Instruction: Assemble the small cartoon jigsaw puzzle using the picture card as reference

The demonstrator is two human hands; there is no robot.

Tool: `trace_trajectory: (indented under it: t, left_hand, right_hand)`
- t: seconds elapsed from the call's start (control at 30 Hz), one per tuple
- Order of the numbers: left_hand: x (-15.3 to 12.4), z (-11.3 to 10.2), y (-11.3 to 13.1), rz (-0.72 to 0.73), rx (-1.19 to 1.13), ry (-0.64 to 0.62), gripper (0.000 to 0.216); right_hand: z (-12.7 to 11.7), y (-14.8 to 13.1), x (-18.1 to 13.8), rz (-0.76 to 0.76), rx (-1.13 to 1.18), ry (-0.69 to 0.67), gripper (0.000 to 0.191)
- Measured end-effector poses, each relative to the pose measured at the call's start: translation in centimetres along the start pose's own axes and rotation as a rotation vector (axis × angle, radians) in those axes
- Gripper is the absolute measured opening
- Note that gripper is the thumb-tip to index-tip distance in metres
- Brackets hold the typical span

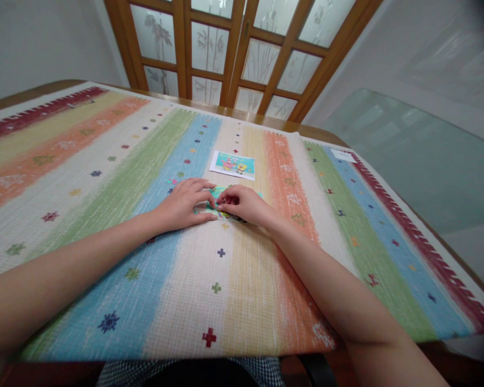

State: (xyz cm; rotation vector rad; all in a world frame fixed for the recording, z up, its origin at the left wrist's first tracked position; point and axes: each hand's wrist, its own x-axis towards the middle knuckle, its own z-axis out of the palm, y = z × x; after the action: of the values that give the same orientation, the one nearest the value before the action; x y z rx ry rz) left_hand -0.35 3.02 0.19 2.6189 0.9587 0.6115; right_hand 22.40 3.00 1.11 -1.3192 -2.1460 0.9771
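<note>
A small puzzle (226, 214), green-edged and mostly hidden, is pressed flat near the middle of the striped cloth (105, 177) on the counter (298, 128). It is covered from both sides: the left hand (184, 204) is laid palm down with fingers spread over its left part, and the right hand (242, 204) is curled, fingertips pinched on a piece at the seam, apparently to seat it. A cartoon card (233, 164) is set just beyond, probably as a reference. A loose piece (171, 181) is seen nearby.
</note>
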Motion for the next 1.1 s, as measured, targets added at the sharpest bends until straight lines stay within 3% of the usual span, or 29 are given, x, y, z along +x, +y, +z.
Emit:
trace_trajectory:
  t: [0.27, 0.43, 0.5, 0.6, 0.73, 1.1]
  left_hand:
    - [0.1, -0.8, -0.2, -0.007, -0.050, 0.008, 0.031]
    - [0.3, -4.4, -2.6, -0.125, -0.099, 0.173, 0.036]
    - [0.0, -5.9, -4.2, -0.185, -0.059, 0.164, 0.037]
    - [-0.9, -7.2, -6.5, -0.234, -0.052, 0.049, 0.038]
    - [-1.6, -7.2, -8.6, -0.184, -0.109, -0.145, 0.037]
    - [-2.4, -8.1, -9.9, -0.061, -0.095, -0.381, 0.037]
  right_hand:
    - [0.1, 0.2, -0.1, -0.034, -0.046, 0.015, 0.009]
    - [0.0, 0.3, -0.2, -0.007, 0.020, 0.001, 0.009]
    - [-0.1, 0.3, -0.3, 0.002, 0.026, -0.004, 0.009]
    - [-0.1, 0.5, -0.3, 0.000, 0.017, 0.000, 0.009]
    - [-0.1, 0.8, -0.4, -0.012, -0.013, 0.011, 0.012]
    - [-0.1, 1.0, -0.4, -0.027, -0.013, 0.015, 0.015]
